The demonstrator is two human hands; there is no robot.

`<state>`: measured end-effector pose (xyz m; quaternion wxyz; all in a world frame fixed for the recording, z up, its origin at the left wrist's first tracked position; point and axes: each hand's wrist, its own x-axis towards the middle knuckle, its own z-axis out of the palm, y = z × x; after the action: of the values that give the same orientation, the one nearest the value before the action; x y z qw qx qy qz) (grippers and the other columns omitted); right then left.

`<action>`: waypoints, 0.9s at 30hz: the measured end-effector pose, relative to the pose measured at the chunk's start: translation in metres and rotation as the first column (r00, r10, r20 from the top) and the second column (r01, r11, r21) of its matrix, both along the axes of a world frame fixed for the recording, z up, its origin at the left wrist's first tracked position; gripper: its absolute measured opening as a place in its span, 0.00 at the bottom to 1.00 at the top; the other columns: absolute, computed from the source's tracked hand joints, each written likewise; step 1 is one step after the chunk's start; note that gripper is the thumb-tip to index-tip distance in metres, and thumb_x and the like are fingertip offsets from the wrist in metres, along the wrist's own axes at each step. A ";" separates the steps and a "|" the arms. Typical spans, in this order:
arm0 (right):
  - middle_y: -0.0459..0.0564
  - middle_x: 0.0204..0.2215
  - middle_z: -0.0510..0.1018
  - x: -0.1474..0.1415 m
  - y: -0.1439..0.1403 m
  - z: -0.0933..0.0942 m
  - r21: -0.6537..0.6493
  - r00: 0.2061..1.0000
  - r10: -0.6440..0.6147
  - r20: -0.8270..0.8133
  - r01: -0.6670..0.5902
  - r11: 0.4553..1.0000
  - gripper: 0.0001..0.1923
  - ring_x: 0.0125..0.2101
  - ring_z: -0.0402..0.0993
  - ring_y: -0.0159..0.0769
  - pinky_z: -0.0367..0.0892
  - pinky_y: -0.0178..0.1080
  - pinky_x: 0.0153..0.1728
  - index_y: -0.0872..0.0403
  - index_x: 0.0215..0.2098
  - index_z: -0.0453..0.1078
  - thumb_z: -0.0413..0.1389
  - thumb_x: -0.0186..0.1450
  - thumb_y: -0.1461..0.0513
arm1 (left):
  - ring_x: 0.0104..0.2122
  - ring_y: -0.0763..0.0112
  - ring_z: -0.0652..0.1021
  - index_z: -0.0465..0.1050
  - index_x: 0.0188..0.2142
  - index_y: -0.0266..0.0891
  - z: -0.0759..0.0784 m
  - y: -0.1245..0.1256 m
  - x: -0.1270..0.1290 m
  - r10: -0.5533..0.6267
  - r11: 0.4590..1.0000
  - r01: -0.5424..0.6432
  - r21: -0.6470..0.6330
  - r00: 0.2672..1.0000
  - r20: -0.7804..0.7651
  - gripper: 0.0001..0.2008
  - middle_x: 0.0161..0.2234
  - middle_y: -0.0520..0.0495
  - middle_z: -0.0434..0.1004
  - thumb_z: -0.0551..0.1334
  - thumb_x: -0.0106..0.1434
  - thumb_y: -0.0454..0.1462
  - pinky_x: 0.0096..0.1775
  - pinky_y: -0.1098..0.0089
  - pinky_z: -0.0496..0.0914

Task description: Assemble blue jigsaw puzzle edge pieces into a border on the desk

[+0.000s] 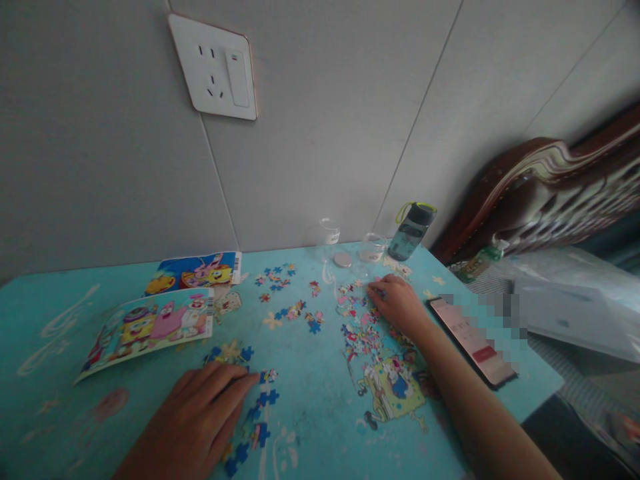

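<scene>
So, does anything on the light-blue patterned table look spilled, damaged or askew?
I see no clear spill or damage. The nearer glossy cartoon-printed sheet at the left looks slightly odd: it seems bowed rather than flat. The small multicoloured jigsaw pieces lie in scattered groups.

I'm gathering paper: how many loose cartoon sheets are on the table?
2: the front sheet, beyond the left hand, and the back sheet, nearer the wall. Another could be hidden underneath.

Our turquoise, cartoon-printed table (310,380)
We see blue-and-yellow puzzle pieces (260,435), a grey wall (320,133) and a white socket plate (220,70).
</scene>
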<state>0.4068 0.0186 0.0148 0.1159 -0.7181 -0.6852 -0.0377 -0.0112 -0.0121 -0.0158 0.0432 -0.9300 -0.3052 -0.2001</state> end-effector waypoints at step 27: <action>0.53 0.38 0.78 -0.022 -0.009 0.006 0.014 0.979 -0.043 0.199 0.042 0.999 0.19 0.37 0.75 0.38 0.59 0.38 0.40 0.54 0.37 0.75 0.44 0.75 0.58 | 0.46 0.62 0.75 0.74 0.54 0.49 -0.015 0.003 -0.008 0.000 0.999 0.000 0.037 1.000 -0.010 0.16 0.48 0.48 0.77 0.58 0.67 0.42 0.51 0.62 0.64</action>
<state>0.3852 0.0092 0.0209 0.0495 -0.7246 -0.6777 -0.1151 -0.0195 -0.0088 -0.0310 0.0617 -0.9301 -0.3012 -0.2009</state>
